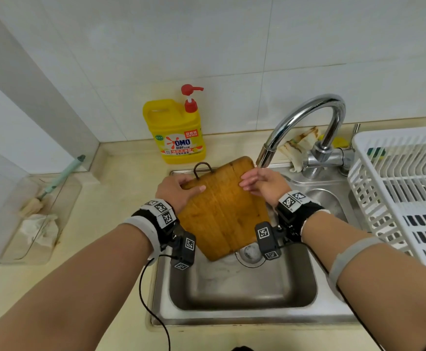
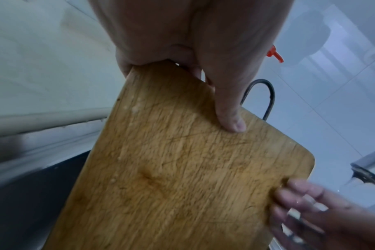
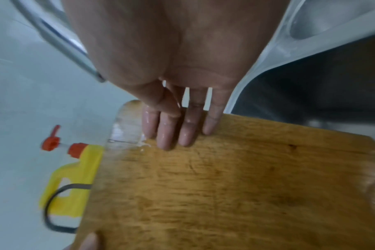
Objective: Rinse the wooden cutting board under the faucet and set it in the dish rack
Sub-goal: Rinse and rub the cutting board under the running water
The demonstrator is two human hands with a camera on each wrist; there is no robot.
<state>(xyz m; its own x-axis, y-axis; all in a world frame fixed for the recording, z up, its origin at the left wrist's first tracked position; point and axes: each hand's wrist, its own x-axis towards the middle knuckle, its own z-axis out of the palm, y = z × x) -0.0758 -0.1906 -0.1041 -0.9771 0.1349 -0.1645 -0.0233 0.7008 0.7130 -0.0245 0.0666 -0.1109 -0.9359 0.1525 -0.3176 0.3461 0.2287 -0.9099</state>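
Water runs from the faucet (image 1: 305, 125) onto the top right corner of the wooden cutting board (image 1: 222, 209), which is held tilted over the sink (image 1: 242, 295), its lower end down in the basin near the drain (image 1: 250, 252) and its upper end raised toward 12 o'clock. A dark wire loop handle (image 1: 201, 168) sticks out of the board's upper edge.

At the board's 10 o'clock corner the left hand (image 1: 174, 188) grips the edge: the thumb lies flat on the top face, and in the left wrist view the fingers (image 2: 126, 67) curl round the edge to the underside. At the 2 o'clock corner, just under the spout, the right hand (image 1: 262, 183) rests on the board with its fingers (image 3: 176, 128) straight, close together and wet, laid flat on the wood; they press on the surface and do not wrap it. A wet sheen covers the wood beside them.

Behind the sink at 11 o'clock a yellow dish soap bottle (image 1: 175, 133) with a red pump stands on the table (image 1: 120, 173) against the tiled wall. A stained cloth (image 1: 300, 145) lies behind the faucet base at 1 o'clock. The white dish rack (image 1: 399, 188) sits at 3 o'clock, just beside the sink's rim and apart from the board. Far off at 9 o'clock a clear tray (image 1: 62, 224) holds a brush (image 1: 54, 183) with a pale green handle and a crumpled rag.
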